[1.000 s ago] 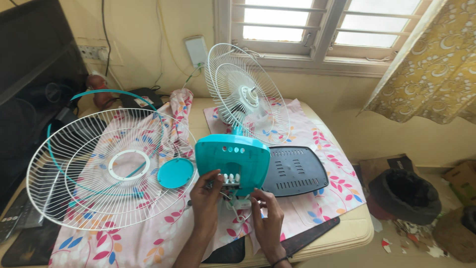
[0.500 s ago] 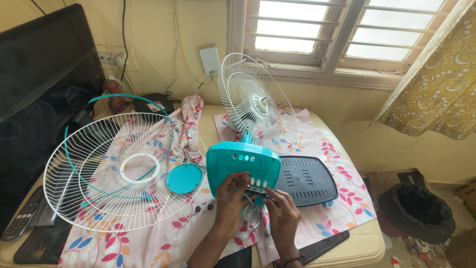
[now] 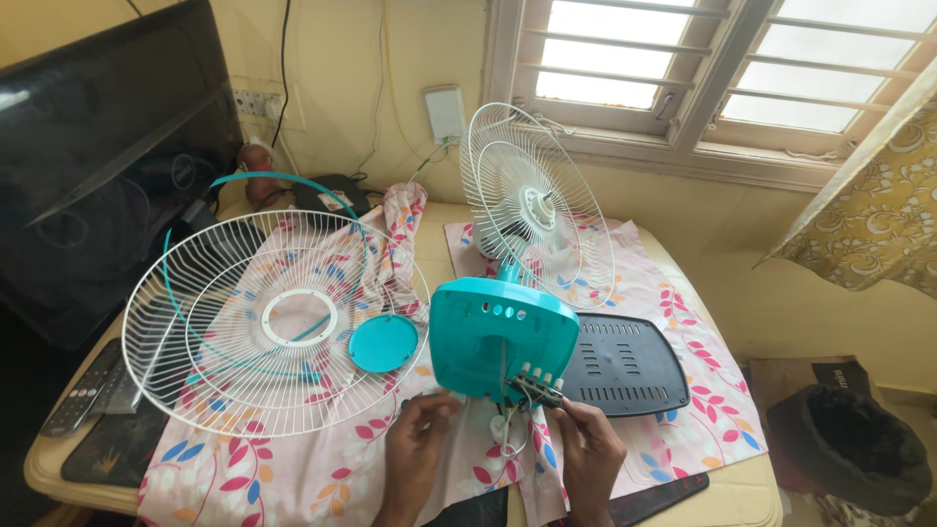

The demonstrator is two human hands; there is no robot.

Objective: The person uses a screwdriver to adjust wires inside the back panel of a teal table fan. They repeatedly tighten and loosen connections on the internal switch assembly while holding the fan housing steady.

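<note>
- Left hand (image 3: 422,439) palm-down, fingers curled, tips at fan base (image 3: 503,337) bottom edge; grip unclear.
- Right hand (image 3: 589,449) pinching switch block (image 3: 535,386) hanging from base.
- Base tilted on floral cloth (image 3: 322,459), black cover (image 3: 625,363) just right.
- Loose grille (image 3: 273,322) left, rear grille (image 3: 537,205) behind.

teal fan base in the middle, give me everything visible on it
The teal fan base looks like glossy plastic, a rounded housing tipped up on the floral cloth with its underside toward the camera. Its dark bottom plate lies off beside it. A switch block with wires hangs at its lower edge, held by the right hand; the left hand touches the lower rim.
</note>
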